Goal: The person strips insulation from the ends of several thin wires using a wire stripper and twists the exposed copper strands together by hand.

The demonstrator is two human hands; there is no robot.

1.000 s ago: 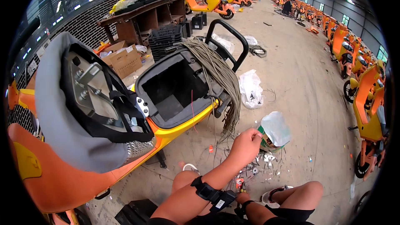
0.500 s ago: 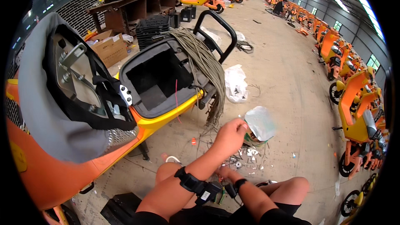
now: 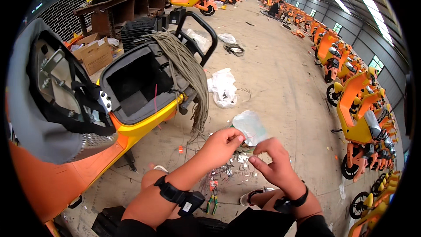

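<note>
My left hand [image 3: 226, 144] is raised over the littered floor, its fingertips pinched together; whatever they hold, if anything, is too small to make out. To its right, my right hand [image 3: 277, 163] hangs in the air with fingers curved and thumb apart, showing nothing in its grasp. Just beyond both hands is a bag with a silvery white top [image 3: 250, 126]. Pliers with green and yellow handles [image 3: 212, 203] lie on the floor between my legs. To the left stands an orange and yellow scooter [image 3: 144, 132], its grey seat [image 3: 52, 140] tipped up beside an open storage compartment [image 3: 136, 88].
A bundle of grey-green cables [image 3: 186, 74] drapes over the scooter's rear. White plastic bags [image 3: 222, 88] and small scraps lie on the floor. Rows of scooters [image 3: 351, 118] line the right side. A cardboard box [image 3: 93, 56] and a workbench [image 3: 125, 6] stand at the back left.
My right hand has risen from low near the floor to beside my left hand. The pliers now show on the floor. The whole view has shifted, moving the scooter leftward in it.
</note>
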